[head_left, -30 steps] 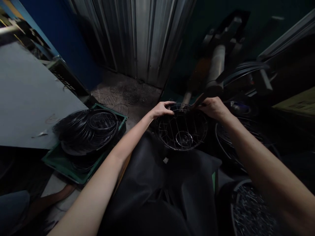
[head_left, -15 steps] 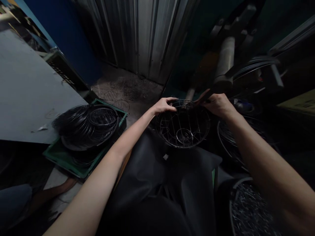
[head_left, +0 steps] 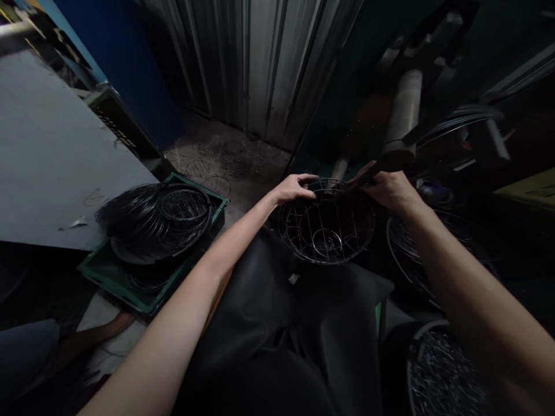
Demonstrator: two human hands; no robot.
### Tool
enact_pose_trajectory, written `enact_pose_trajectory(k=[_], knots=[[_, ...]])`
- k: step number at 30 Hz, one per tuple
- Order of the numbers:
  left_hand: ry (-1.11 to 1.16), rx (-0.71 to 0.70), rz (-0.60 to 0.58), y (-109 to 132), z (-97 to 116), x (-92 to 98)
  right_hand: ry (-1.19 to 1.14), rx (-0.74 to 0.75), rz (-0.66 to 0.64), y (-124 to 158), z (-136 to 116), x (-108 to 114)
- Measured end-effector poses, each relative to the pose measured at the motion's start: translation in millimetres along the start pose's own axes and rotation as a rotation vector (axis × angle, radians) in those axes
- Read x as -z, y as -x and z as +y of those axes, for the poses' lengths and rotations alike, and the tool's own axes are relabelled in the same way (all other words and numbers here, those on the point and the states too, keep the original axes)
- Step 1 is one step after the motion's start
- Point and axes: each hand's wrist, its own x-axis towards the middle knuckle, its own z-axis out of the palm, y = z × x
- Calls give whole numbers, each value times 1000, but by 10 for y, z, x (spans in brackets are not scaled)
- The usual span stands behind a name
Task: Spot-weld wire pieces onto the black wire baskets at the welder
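A round wire guard (head_left: 327, 231), with parallel bars and a small ring in its middle, hangs tilted before my knees. My left hand (head_left: 295, 189) is closed on its upper left rim, thumb and fingers either side of the wire. At the upper right rim, my right hand (head_left: 390, 188) has its fingers curled beside the dark arm of a machine. That arm and the gloom hide the fingertips, so what they pinch cannot be made out. The machine's thick metal cylinder (head_left: 405, 110) slopes down just above my right hand. A thinner metal rod (head_left: 340, 167) stands behind the guard's top edge.
On my left, a green crate (head_left: 143, 297) carries a heap of black wire rings (head_left: 147, 222). A bucket of short metal pieces (head_left: 446, 370) stands lower right, below a container of wire parts (head_left: 416, 248). Another person's arm (head_left: 99, 332) shows lower left. Wire rings lie on the floor (head_left: 217, 156).
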Motion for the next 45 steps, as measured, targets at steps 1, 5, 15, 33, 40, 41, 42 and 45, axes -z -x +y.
enact_pose_trajectory(k=[1, 5, 15, 33, 40, 41, 42, 45], knots=[[-4, 2, 0, 3, 8, 1, 2, -2, 4, -2, 6, -3], [-21, 0, -1, 14, 24, 0, 9, 0, -9, -2, 39, -10], [-37, 7, 11, 39, 56, -18, -28, 58, 21, 28, 52, -10], [-17, -7, -14, 33, 101, -35, 11, 2, 12, 95, 87, 0], [-14, 11, -29, -3, 67, -3, 17, -3, 31, 77, 123, -35], [-7, 13, -31, -4, 61, -4, 17, 0, 33, 76, 129, -38], [-3, 12, -32, -5, 56, -6, 15, 4, 37, 74, 133, -42], [-11, 8, -28, -11, 45, -11, 8, 15, 52, 70, 133, -45]])
